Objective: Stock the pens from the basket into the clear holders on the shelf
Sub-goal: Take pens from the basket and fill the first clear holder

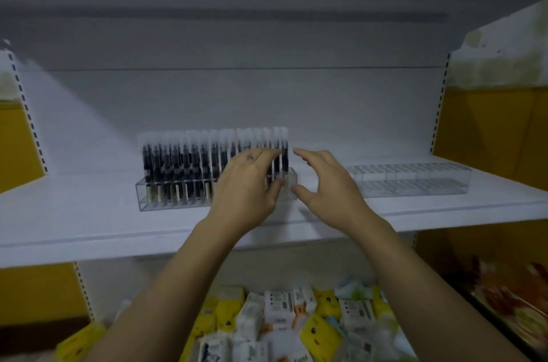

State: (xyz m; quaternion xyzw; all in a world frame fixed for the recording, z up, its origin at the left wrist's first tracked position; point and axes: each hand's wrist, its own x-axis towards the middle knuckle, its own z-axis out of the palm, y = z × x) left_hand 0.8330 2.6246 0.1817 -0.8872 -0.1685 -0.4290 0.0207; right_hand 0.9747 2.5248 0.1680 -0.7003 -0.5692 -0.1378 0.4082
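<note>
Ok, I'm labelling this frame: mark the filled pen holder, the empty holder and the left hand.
filled pen holder [166, 203]: head view, clear front wall.
empty holder [415, 187]: head view, front wall.
left hand [246, 186]: head view, back of hand.

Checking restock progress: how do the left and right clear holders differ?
The left holder is packed with upright dark pens; the right holder shows none. The left hand and right hand are at the left holder's right end; the right holder stands untouched. Both are clear, on one shelf.
</note>
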